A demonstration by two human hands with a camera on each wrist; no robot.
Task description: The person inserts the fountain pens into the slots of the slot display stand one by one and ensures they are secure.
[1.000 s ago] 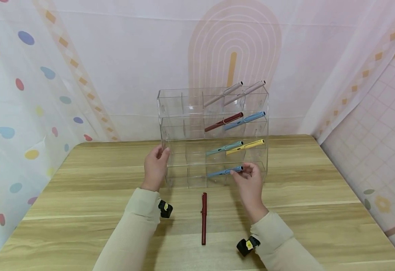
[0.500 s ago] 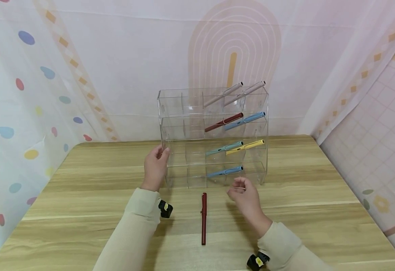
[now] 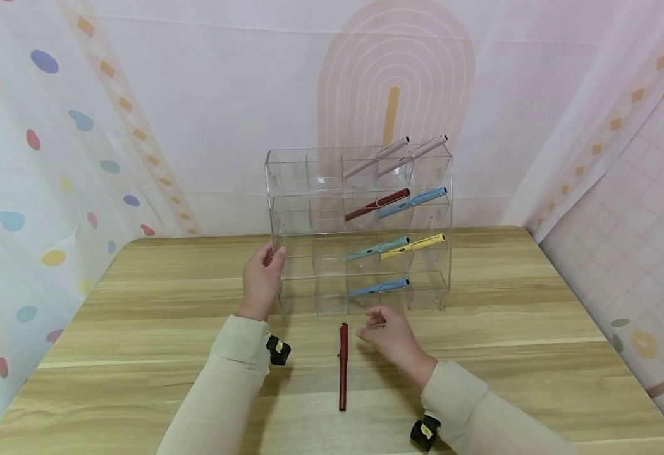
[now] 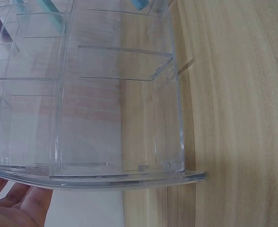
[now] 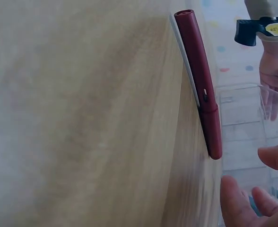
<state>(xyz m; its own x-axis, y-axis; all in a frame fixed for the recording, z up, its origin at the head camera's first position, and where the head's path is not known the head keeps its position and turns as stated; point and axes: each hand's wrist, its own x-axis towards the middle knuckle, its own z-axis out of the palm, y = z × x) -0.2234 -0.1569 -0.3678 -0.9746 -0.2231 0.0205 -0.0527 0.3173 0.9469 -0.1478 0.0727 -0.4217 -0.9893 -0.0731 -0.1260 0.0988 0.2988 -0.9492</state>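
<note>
A clear acrylic pen rack [image 3: 329, 265] with tiered shelves stands on the table, and my left hand [image 3: 260, 284] grips its left side edge. Seen from the left wrist, the fingers [image 4: 35, 203] lie along the outside of the side panel. A dark red clip pen [image 3: 343, 370] lies lengthwise on the table in front of the rack. Just to the right of its upper end is my right hand [image 3: 391, 338], holding nothing. In the right wrist view its thumb and fingers stand apart, short of the red pen [image 5: 203, 85].
Several pens lean in the rack's right half: two pale ones [image 3: 414, 156] on top, a dark red [image 3: 377, 204] and a blue one [image 3: 414, 203], a green [image 3: 379, 249] and a yellow one [image 3: 414, 246], then a blue pen [image 3: 380, 287] at the bottom.
My right hand has let go of the blue pen on the bottom shelf and moved down and left toward the red pen on the table. The left hand has stayed on the rack.
</note>
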